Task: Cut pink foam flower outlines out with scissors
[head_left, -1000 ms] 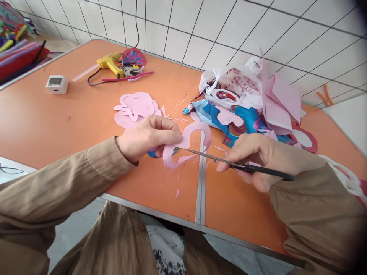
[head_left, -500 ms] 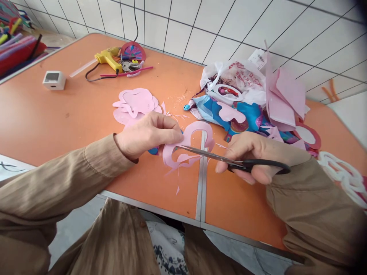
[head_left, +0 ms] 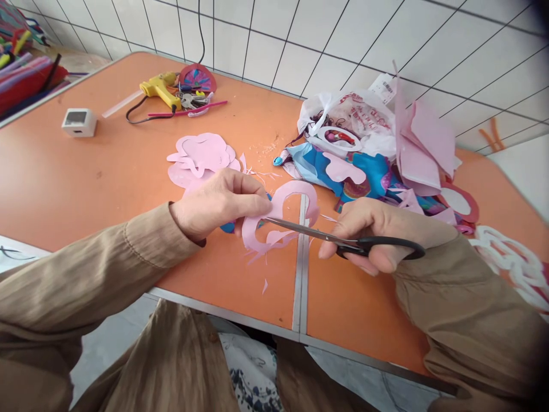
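Observation:
Between thumb and fingers, my left hand (head_left: 227,200) pinches a curvy pink cutout (head_left: 295,191) with an open middle, held just above the table. Black-handled scissors (head_left: 369,246) are in my right hand (head_left: 377,229), fingers through the loops. Their blades point left and lie across the cutout's inner opening, the tips close to my left thumb. A thin pink strip curls at the lower edge of the cutout. Behind my left hand rests a stack of pink cutout shapes (head_left: 206,151). A blue item, mostly hidden, shows beneath that hand.
A yellow glue gun (head_left: 158,90), keys (head_left: 191,101) and a small white box (head_left: 79,123) lie at the back left. To the right are a white plastic bag (head_left: 369,114), folded pink sheets (head_left: 424,143) and white rings (head_left: 510,263). Pink scraps litter the orange table (head_left: 240,292).
The scissors and my right hand have shifted slightly left, the blades still at the cutout's inner edge. My left hand keeps its hold; the whole view has shifted a little.

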The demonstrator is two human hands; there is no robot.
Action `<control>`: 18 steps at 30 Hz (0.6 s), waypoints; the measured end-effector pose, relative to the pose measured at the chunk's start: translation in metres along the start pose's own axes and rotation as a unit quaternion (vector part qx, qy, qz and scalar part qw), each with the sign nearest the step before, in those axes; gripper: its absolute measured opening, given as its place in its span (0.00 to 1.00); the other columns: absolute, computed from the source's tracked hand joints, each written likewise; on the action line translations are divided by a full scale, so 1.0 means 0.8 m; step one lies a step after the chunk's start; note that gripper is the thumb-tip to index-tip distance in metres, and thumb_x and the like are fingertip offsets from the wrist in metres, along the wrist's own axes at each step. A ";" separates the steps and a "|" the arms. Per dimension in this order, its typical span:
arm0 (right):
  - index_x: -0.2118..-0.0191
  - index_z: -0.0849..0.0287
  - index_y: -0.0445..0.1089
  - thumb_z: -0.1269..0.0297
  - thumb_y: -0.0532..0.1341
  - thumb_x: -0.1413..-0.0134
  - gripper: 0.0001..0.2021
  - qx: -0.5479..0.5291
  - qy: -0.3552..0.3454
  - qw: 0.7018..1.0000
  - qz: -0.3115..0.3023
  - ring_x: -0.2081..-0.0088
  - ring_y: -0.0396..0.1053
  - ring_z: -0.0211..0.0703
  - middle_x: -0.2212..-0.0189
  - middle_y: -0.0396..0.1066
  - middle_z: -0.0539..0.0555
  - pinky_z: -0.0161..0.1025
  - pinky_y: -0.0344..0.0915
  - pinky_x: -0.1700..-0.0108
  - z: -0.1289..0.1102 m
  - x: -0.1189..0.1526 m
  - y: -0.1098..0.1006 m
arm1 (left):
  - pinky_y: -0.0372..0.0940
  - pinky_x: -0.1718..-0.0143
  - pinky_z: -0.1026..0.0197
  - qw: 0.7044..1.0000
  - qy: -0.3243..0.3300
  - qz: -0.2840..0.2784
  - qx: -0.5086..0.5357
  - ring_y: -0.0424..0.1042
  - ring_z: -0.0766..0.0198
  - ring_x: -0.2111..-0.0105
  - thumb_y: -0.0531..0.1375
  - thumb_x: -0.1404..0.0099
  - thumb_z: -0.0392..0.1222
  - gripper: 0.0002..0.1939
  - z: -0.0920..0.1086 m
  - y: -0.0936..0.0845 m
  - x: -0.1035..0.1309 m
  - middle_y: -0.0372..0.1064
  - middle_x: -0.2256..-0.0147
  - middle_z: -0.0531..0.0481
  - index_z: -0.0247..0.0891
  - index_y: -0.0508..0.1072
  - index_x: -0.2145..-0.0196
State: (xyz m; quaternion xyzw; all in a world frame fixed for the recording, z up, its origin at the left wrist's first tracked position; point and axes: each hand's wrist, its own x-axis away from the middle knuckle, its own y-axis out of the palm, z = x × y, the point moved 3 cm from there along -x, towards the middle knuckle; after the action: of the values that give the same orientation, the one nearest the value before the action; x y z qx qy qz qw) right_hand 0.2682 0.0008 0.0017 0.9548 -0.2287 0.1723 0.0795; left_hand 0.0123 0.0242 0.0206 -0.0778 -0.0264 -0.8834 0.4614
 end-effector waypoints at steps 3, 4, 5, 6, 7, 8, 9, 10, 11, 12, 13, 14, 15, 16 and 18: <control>0.52 0.62 0.80 0.43 0.74 0.57 0.31 -0.001 0.006 1.000 -0.001 0.83 0.67 0.33 0.82 0.71 0.48 0.28 0.58 0.81 0.002 0.001 -0.001 | 0.57 0.78 0.65 1.000 -0.009 0.001 0.005 0.59 0.71 0.85 0.63 0.45 0.38 0.11 0.000 0.000 0.000 0.64 0.87 0.53 0.36 0.72 0.83; 0.53 0.62 0.80 0.44 0.74 0.57 0.31 -0.004 0.006 1.000 -0.002 0.83 0.67 0.33 0.82 0.71 0.48 0.28 0.58 0.81 0.002 0.001 -0.002 | 0.56 0.79 0.65 1.000 -0.010 0.001 0.007 0.59 0.71 0.85 0.63 0.45 0.38 0.11 0.000 0.000 0.000 0.64 0.87 0.53 0.36 0.71 0.84; 0.53 0.62 0.80 0.44 0.75 0.58 0.30 -0.007 0.004 1.000 -0.003 0.83 0.67 0.33 0.82 0.72 0.49 0.28 0.59 0.81 0.002 0.000 -0.002 | 0.56 0.79 0.65 1.000 -0.010 0.001 0.008 0.58 0.71 0.85 0.63 0.45 0.38 0.12 0.000 0.001 0.000 0.64 0.87 0.53 0.35 0.72 0.84; 0.53 0.61 0.80 0.45 0.75 0.57 0.30 -0.010 0.003 1.000 -0.004 0.83 0.67 0.33 0.82 0.72 0.49 0.28 0.59 0.81 0.002 0.000 -0.002 | 0.55 0.80 0.66 1.000 -0.007 0.000 0.009 0.58 0.71 0.85 0.63 0.45 0.38 0.11 0.000 0.001 0.000 0.64 0.87 0.53 0.35 0.72 0.84; 0.52 0.60 0.80 0.46 0.75 0.57 0.29 -0.012 0.003 1.000 -0.004 0.83 0.68 0.33 0.82 0.72 0.49 0.28 0.60 0.81 0.002 0.000 -0.002 | 0.55 0.80 0.66 1.000 -0.004 -0.001 0.010 0.58 0.71 0.85 0.63 0.45 0.38 0.11 0.000 0.001 0.000 0.64 0.87 0.53 0.35 0.72 0.83; 0.52 0.60 0.80 0.46 0.75 0.57 0.29 -0.014 0.003 1.000 -0.004 0.83 0.68 0.33 0.82 0.72 0.49 0.28 0.61 0.80 0.002 0.000 -0.002 | 0.54 0.80 0.66 1.000 -0.001 -0.003 0.010 0.58 0.71 0.85 0.63 0.45 0.38 0.11 0.000 0.001 0.000 0.65 0.87 0.53 0.35 0.72 0.83; 0.52 0.60 0.80 0.47 0.75 0.56 0.28 -0.014 0.005 1.000 -0.002 0.82 0.68 0.33 0.81 0.72 0.49 0.27 0.61 0.80 0.002 0.000 -0.002 | 0.54 0.80 0.66 1.000 0.001 -0.003 0.010 0.59 0.72 0.85 0.63 0.45 0.37 0.11 0.000 0.001 0.000 0.65 0.87 0.53 0.35 0.72 0.83; 0.52 0.60 0.80 0.47 0.75 0.56 0.28 -0.013 0.006 1.000 -0.003 0.82 0.68 0.33 0.81 0.72 0.49 0.27 0.61 0.80 0.003 0.000 -0.002 | 0.53 0.80 0.67 1.000 0.002 -0.002 0.009 0.59 0.72 0.85 0.63 0.45 0.37 0.11 0.000 0.001 0.000 0.65 0.86 0.53 0.35 0.72 0.83; 0.52 0.60 0.80 0.47 0.75 0.56 0.28 -0.013 0.006 1.000 -0.001 0.83 0.67 0.32 0.81 0.72 0.49 0.27 0.60 0.81 0.003 0.000 -0.002 | 0.53 0.80 0.67 1.000 0.001 -0.002 0.008 0.59 0.72 0.85 0.63 0.45 0.37 0.11 0.000 0.001 -0.001 0.65 0.86 0.53 0.35 0.72 0.83; 0.52 0.60 0.80 0.47 0.75 0.56 0.28 -0.010 0.008 1.000 0.000 0.83 0.67 0.32 0.81 0.73 0.49 0.26 0.60 0.81 0.003 0.000 -0.002 | 0.53 0.80 0.67 1.000 -0.001 0.000 0.006 0.59 0.73 0.85 0.63 0.45 0.36 0.11 0.000 0.001 -0.001 0.65 0.86 0.53 0.34 0.72 0.83; 0.52 0.60 0.80 0.46 0.75 0.56 0.28 -0.007 0.010 1.000 0.002 0.83 0.67 0.32 0.81 0.73 0.49 0.26 0.59 0.81 0.003 0.000 -0.003 | 0.53 0.80 0.67 1.000 -0.003 0.002 0.004 0.59 0.73 0.85 0.63 0.44 0.36 0.11 -0.001 0.001 -0.001 0.65 0.86 0.54 0.34 0.72 0.83; 0.53 0.61 0.80 0.46 0.75 0.56 0.28 -0.005 0.012 1.000 0.005 0.83 0.67 0.32 0.82 0.73 0.49 0.26 0.59 0.81 0.004 0.000 -0.003 | 0.53 0.80 0.67 1.000 -0.004 0.004 0.002 0.59 0.73 0.85 0.63 0.44 0.36 0.11 -0.001 0.000 -0.001 0.65 0.86 0.54 0.34 0.73 0.83; 0.53 0.61 0.80 0.45 0.75 0.57 0.29 -0.004 0.014 1.000 0.008 0.84 0.67 0.32 0.82 0.72 0.49 0.27 0.59 0.82 0.005 0.000 -0.003 | 0.53 0.80 0.67 1.000 -0.006 0.005 0.000 0.59 0.73 0.85 0.64 0.43 0.36 0.12 -0.001 0.000 -0.001 0.65 0.86 0.54 0.34 0.73 0.83; 0.53 0.62 0.80 0.44 0.75 0.57 0.30 -0.003 0.017 1.000 0.008 0.84 0.67 0.33 0.82 0.72 0.49 0.27 0.59 0.82 0.005 0.000 -0.004 | 0.54 0.80 0.67 1.000 -0.007 0.006 -0.002 0.59 0.73 0.85 0.64 0.43 0.36 0.12 -0.001 0.000 -0.001 0.65 0.86 0.54 0.34 0.72 0.82; 0.53 0.62 0.80 0.43 0.74 0.58 0.31 -0.002 0.020 1.000 0.013 0.84 0.66 0.33 0.83 0.72 0.49 0.28 0.59 0.82 0.006 0.001 -0.004 | 0.54 0.80 0.66 1.000 -0.006 0.005 -0.003 0.59 0.72 0.85 0.64 0.43 0.37 0.12 -0.001 0.000 -0.001 0.65 0.86 0.54 0.34 0.73 0.82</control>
State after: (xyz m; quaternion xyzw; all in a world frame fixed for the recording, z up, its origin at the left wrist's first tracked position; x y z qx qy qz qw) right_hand 0.2717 0.0025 -0.0030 0.9480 -0.2397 0.1918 0.0837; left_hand 0.0123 0.0245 0.0194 -0.0846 -0.0259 -0.8807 0.4654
